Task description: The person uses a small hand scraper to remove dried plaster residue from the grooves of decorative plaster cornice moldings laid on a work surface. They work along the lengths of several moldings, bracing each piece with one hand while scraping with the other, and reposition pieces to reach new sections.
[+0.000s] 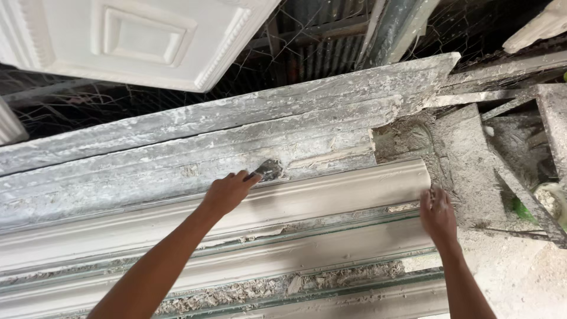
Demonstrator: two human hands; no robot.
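Observation:
My left hand (227, 192) grips a small plaster-caked scraper (269, 169), its blade pressed to the upper edge of a long white plaster cornice moulding (331, 198). That moulding lies in a long grey crusted mould (177, 153) running left to right. My right hand (438, 214) rests with fingers spread on the moulding's right end, holding nothing. A second white cornice length (295, 254) lies nearer to me, with crumbled plaster bits along its edges.
A white decorative plaster panel (136, 35) leans at the top left. Wire mesh and corrugated sheet (319, 47) stand behind. Plaster-coated boards and a frame (472, 159) lie at the right, with a pale container (552, 198) and something green beside it.

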